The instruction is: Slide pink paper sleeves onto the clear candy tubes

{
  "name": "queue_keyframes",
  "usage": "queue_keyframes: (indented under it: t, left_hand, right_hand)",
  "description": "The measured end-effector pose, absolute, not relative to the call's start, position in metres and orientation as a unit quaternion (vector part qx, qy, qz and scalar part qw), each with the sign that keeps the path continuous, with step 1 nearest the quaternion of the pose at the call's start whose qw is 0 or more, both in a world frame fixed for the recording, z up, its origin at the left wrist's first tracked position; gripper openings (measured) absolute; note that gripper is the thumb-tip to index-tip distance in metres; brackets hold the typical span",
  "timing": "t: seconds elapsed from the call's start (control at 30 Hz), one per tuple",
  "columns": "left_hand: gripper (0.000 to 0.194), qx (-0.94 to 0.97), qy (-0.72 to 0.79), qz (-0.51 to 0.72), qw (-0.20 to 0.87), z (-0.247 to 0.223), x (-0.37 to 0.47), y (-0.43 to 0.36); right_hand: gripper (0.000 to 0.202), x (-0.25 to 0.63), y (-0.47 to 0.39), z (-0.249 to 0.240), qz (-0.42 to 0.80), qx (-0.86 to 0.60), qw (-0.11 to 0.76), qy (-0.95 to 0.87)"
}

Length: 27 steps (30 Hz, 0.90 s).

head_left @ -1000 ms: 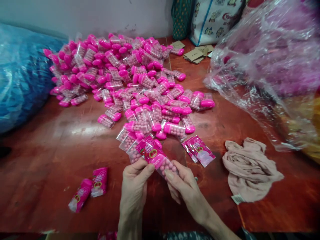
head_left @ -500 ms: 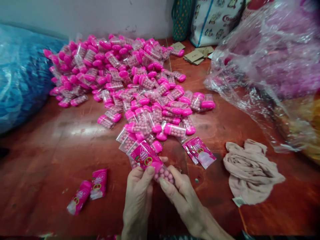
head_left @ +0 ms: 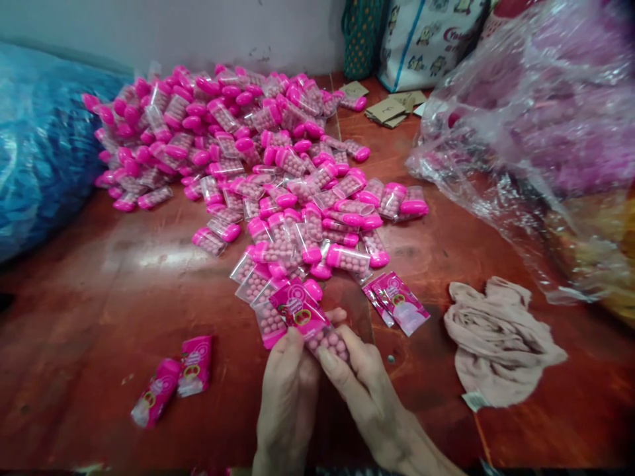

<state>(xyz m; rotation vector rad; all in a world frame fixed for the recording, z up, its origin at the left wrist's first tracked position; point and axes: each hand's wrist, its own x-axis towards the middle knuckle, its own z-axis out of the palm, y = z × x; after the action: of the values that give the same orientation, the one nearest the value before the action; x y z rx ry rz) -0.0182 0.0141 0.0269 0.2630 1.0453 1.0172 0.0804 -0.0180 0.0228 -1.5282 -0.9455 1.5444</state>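
My right hand (head_left: pixel 364 390) grips a clear container of pink balls (head_left: pixel 333 344) between thumb and fingers. A printed pink sleeve (head_left: pixel 300 309) covers the far part of that container, and my left hand (head_left: pixel 290 390) pinches the sleeve at its lower left edge. Just beyond my hands lies a large heap of pink-capped containers (head_left: pixel 278 238). Some flat pink sleeves (head_left: pixel 399 301) rest on the table right of the heap. Two containers in printed sleeves (head_left: pixel 196 363) lie at the left.
A crumpled beige cloth (head_left: pixel 501 344) is on the wooden table (head_left: pixel 426 423) at right. Blue plastic bag (head_left: pixel 44 145) stands left, clear plastic bag (head_left: pixel 540 132) right. Behind are brown cards (head_left: pixel 387 111), a white printed bag (head_left: pixel 426 46) and a green dotted item (head_left: pixel 360 39) by the wall.
My left hand has shifted slightly right, nearer my right hand. The sleeve and container have moved a little to the right, uncovering more of a pink-capped container beneath.
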Motion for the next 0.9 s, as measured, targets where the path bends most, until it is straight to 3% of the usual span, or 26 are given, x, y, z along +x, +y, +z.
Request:
queue_keyframes:
  t: [0.17, 0.47, 0.7, 0.9]
  left_hand:
    - [0.025, 0.131, 0.513, 0.5, 0.685, 0.03, -0.017, 0.011]
    - [0.027, 0.167, 0.549, 0.474, 0.667, 0.031, -0.004, -0.001]
    - [0.021, 0.158, 0.493, 0.492, 0.7, 0.024, -0.009, 0.002]
    - [0.021, 0.206, 0.499, 0.461, 0.704, 0.024, -0.011, 0.001]
  right_hand:
    - [0.033, 0.081, -0.021, 0.019, 0.678, -0.514, 0.44, -0.285]
    - [0.053, 0.071, -0.042, 0.029, 0.58, -0.668, 0.394, -0.248]
    - [0.033, 0.079, -0.017, 0.02, 0.665, -0.516, 0.473, -0.261]
    - [0.037, 0.082, -0.021, 0.017, 0.61, -0.572, 0.477, -0.271]
